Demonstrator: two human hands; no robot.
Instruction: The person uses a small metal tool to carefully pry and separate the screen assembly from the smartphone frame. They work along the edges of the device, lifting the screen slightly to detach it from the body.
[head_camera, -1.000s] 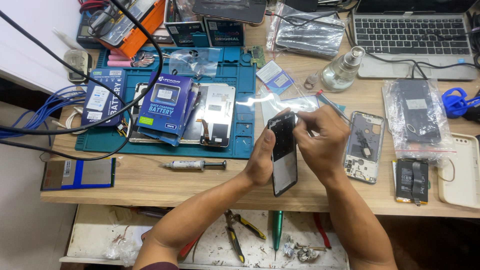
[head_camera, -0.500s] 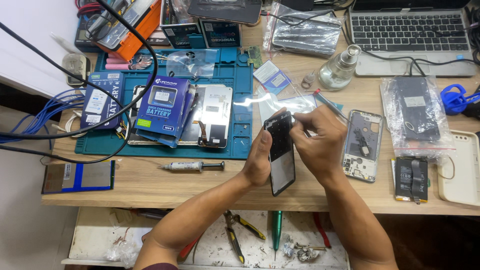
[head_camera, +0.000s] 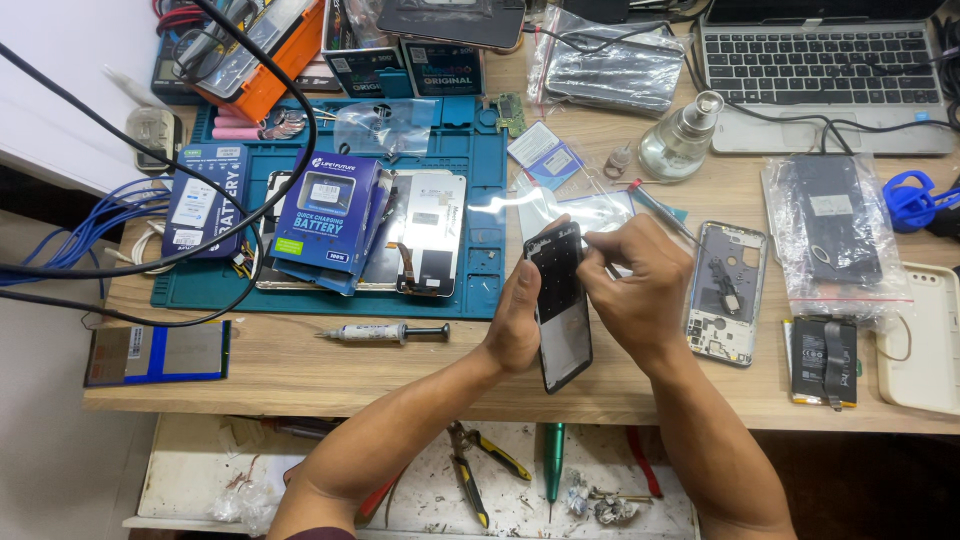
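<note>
Gripping dark phone frame (head_camera: 560, 305) upright w/ left hand (head_camera: 515, 320), fingers wrapped on its edge; right hand (head_camera: 640, 290) pinched shut at frame's top, syringe (head_camera: 385, 332) left of both.

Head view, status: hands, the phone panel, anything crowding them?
Left hand grips the black phone panel upright above the desk edge. Right hand pinches at its top edge. Phone frame lies just right; syringe lies left, apart.
</note>
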